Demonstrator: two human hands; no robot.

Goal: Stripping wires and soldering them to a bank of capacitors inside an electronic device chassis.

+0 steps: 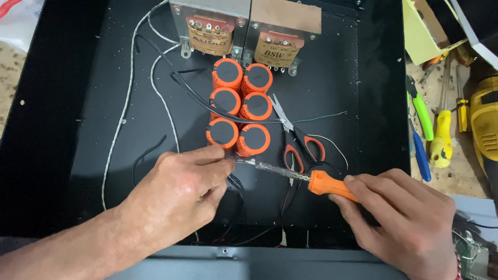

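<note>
Inside a black metal chassis [363, 103], several orange capacitors with black tops [241, 106] stand in two rows. My right hand [399, 220] grips the orange handle of a soldering iron [324, 184], its crusted metal shaft pointing left toward the base of the nearest capacitors. My left hand [179, 189] pinches something thin, perhaps a wire, at the iron's tip; the pinched item is hidden by my fingers. A pair of scissors with red-and-grey handles [298, 142] lies just right of the capacitors.
Two transformers [246, 31] are mounted at the far wall. Black and white wires [155, 83] trail across the chassis floor. Outside on the right lie screwdrivers with green, blue and yellow handles [430, 129] and a yellow drill [485, 124].
</note>
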